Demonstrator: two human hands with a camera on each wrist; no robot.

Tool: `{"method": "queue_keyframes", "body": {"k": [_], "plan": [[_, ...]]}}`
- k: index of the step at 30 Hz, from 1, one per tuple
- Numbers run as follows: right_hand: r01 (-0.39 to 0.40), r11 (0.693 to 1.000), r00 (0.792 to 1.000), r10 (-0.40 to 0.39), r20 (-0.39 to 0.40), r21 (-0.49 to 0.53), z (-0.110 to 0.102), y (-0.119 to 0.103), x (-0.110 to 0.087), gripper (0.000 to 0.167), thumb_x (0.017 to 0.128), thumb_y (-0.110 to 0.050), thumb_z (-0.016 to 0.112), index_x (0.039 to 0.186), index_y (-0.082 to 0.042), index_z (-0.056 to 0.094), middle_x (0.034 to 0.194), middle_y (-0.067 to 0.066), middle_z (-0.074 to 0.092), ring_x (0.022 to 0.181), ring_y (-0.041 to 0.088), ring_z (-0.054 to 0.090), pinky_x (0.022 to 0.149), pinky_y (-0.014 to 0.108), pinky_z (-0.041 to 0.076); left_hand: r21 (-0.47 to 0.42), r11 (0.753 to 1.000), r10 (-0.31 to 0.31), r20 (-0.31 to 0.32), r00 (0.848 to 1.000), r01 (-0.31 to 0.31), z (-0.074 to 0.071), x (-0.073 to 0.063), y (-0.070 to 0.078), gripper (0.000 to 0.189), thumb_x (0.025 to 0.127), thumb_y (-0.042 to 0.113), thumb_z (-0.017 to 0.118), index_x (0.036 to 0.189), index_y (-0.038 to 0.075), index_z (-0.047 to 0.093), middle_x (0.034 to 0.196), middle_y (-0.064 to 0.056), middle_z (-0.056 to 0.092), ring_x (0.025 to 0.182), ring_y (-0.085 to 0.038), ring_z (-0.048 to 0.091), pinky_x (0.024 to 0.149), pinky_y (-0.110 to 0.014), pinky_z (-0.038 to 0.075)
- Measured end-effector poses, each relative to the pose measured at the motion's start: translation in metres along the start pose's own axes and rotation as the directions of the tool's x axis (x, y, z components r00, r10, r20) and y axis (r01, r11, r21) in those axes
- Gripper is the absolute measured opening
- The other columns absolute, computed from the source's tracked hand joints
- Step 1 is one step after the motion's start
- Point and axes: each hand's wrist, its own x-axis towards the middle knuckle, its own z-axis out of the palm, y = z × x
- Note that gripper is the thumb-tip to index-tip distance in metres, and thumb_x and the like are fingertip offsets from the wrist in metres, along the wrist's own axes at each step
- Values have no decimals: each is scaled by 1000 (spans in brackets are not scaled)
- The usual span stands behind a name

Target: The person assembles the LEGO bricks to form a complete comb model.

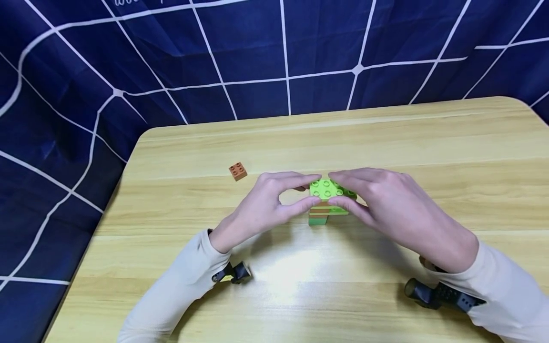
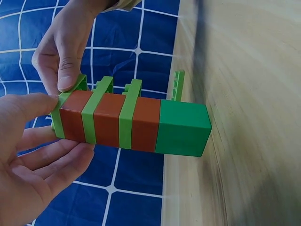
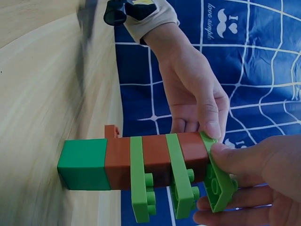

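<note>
A tower of toy building bricks (image 1: pixel 318 210) stands on the table, with a dark green brick (image 2: pixel 184 128) at its foot. Above that, brown bricks (image 2: pixel 108 118) alternate with lime green plates (image 3: pixel 178 174) that jut out to the right. My left hand (image 1: pixel 274 196) pinches the left end of the top lime plate (image 1: pixel 326 189), thumb at its near edge and index finger at its far edge. From the other side my right hand (image 1: pixel 381 196) grips the same plate, thumb in front, fingers behind, covering part of its right end.
A loose brown brick (image 1: pixel 238 171) with studs up lies on the wooden table (image 1: pixel 180 205), to the left beyond my left hand. Behind the tower in the left wrist view shows another lime plate (image 2: pixel 178 85). A dark blue cloth (image 1: pixel 257 57) with white lines hangs past the table's far edge.
</note>
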Motion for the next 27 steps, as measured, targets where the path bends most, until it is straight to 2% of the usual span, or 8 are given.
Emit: {"method": "queue_keyframes", "body": {"k": [7,17,21,25,27], "plan": [[-14,1000,999,14,36,10,0,-1,-1,38,90,-26,68,119,0,66,108,17,70,95,35,68,71,50,58,8,1000,-23,7,1000,23,0,0,1,40,89,20,70,124,-1,64,115,-9,69,99,-17,66,87,-18,51],[-26,999,998,24,52,26,0,-2,-2,39,88,-23,71,119,0,66,109,17,70,96,34,68,75,48,58,26,997,-75,24,997,75,-11,1,-5,39,93,27,66,123,3,65,115,-5,69,101,-10,64,91,-22,51],[-31,999,998,29,58,31,0,-3,-2,40,88,-23,71,119,1,66,109,17,69,97,34,68,77,48,58,48,991,-127,11,992,126,-17,2,-14,36,95,28,63,122,3,66,116,-4,69,101,-12,65,93,-25,50],[-28,999,998,26,64,32,1,-3,-1,39,90,-24,69,120,1,65,111,18,69,99,34,67,79,48,57,143,972,-182,-30,983,184,-27,-3,-30,34,93,24,66,119,1,67,117,-9,68,101,-19,66,93,-30,52],[-22,999,998,20,57,31,1,-3,-1,39,91,-24,68,120,0,65,111,18,69,99,34,67,79,48,57,189,957,-213,-53,976,219,-34,-7,-39,35,91,20,68,118,-1,67,116,-12,68,100,-25,66,89,-35,54]]}}
